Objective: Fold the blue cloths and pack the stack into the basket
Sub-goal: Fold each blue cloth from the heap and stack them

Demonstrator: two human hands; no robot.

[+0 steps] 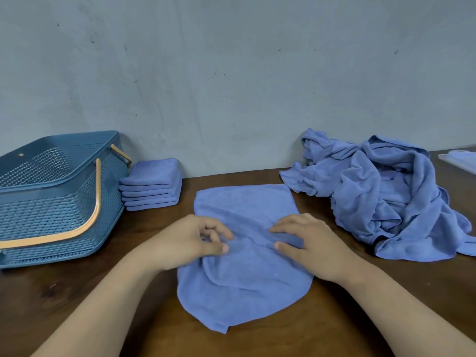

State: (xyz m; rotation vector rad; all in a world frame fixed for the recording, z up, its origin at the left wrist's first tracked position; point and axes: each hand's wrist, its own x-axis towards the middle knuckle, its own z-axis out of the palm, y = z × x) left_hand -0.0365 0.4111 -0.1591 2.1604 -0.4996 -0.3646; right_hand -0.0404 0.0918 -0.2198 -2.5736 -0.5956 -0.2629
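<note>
On the dark wooden table [270, 341], straight in front of the person, a blue terry cloth [244, 276] lies spread lengthwise, its far edge flat and its near end rumpled into a loose point. From the head camera, the only view, both hands meet at the cloth's middle. The left hand [190, 240] has its fingers curled in, and the thumb seems to nip the fabric at the left edge. The right hand [306, 243] has a raised ridge of cloth caught between thumb and forefinger. So each hand is grasping this cloth rather than lying flat on it, presumably to set a crease line across the middle for the fold. A stack of folded blue cloths [152, 184] sits off to the left against the grey wall, just beside the blue perforated plastic basket with tan handles [51, 210] and seemingly touching its corner, which would keep the final transfer short. The basket looks to hold nothing yet. A crumpled heap of unfolded blue cloths [381, 191] waits to the right, close to the right hand for the next pick. Behind it lies something pale and flat [461, 161] that I cannot identify. By my reckoning a good deal of folding remains before any packing.
</note>
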